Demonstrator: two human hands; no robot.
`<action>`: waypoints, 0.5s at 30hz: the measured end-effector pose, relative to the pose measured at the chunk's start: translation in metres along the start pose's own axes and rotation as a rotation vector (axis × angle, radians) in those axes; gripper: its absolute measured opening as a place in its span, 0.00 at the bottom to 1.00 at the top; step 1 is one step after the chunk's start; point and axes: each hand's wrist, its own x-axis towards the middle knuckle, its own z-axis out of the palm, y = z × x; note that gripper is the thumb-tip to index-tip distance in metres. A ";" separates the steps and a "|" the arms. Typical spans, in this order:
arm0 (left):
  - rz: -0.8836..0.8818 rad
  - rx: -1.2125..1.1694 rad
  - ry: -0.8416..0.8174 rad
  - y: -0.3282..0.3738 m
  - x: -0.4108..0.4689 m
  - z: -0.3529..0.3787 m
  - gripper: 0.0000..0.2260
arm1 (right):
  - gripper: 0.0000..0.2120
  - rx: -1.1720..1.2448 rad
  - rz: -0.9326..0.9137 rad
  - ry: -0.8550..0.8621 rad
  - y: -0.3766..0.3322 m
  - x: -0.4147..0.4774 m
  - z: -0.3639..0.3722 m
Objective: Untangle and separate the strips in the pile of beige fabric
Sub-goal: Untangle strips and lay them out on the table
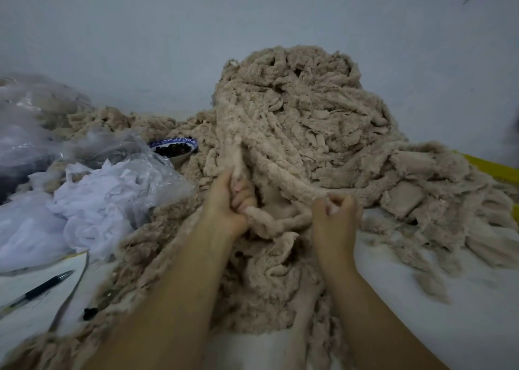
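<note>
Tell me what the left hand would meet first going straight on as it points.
Probably the beige fabric pile just beyond it; the left hand grips a strip leading up into it. Depth unclear.

— How many piles?
— One pile of beige fabric [309, 111]. Its strips [283, 181] are too many and too tangled to count.
— And grips?
— Two, a person's bare hands: the left grip [230, 201] and the right grip [334, 212].
— What else is on the surface?
— One blue-and-white bowl [179, 140]. The dark pieces [171, 148] in it are too small and too crowded to count. One pen [42, 286]. One sheet of paper [16, 282] that I can see, perhaps more; I cannot tell. One heap of white cloth [92, 201].
— Any bags?
— Clear plastic bags [25, 133]: two, as far as I can make out. And one small dark bit [90, 312].
</note>
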 end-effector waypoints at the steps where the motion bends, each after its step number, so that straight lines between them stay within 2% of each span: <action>1: -0.019 0.033 -0.038 -0.013 -0.006 0.004 0.14 | 0.06 -0.033 -0.101 -0.008 -0.002 -0.004 0.002; 3: -0.053 0.115 -0.087 -0.036 -0.017 0.012 0.13 | 0.07 0.008 -0.269 -0.123 -0.007 -0.013 0.008; 4: -0.053 0.187 -0.087 -0.044 -0.020 0.014 0.14 | 0.09 0.056 -0.291 -0.230 -0.009 -0.018 0.011; 7: 0.075 0.468 -0.010 -0.050 -0.024 0.014 0.15 | 0.20 0.025 -0.210 -0.496 -0.004 -0.021 0.015; 10: 0.139 0.556 -0.005 -0.045 -0.025 0.015 0.10 | 0.31 -0.051 -0.127 -0.631 0.001 -0.021 0.019; 11: 0.150 0.569 -0.007 -0.043 -0.025 0.015 0.11 | 0.29 -0.051 -0.110 -0.648 0.003 -0.021 0.021; 13: 0.163 0.589 -0.001 -0.036 -0.023 0.018 0.13 | 0.17 -0.065 -0.127 -0.603 0.006 -0.019 0.023; 14: 0.135 0.546 0.016 -0.033 -0.021 0.018 0.13 | 0.12 -0.072 -0.118 -0.565 0.007 -0.018 0.022; 15: 0.063 0.460 0.037 -0.028 -0.020 0.019 0.13 | 0.11 -0.072 -0.086 -0.523 0.007 -0.015 0.021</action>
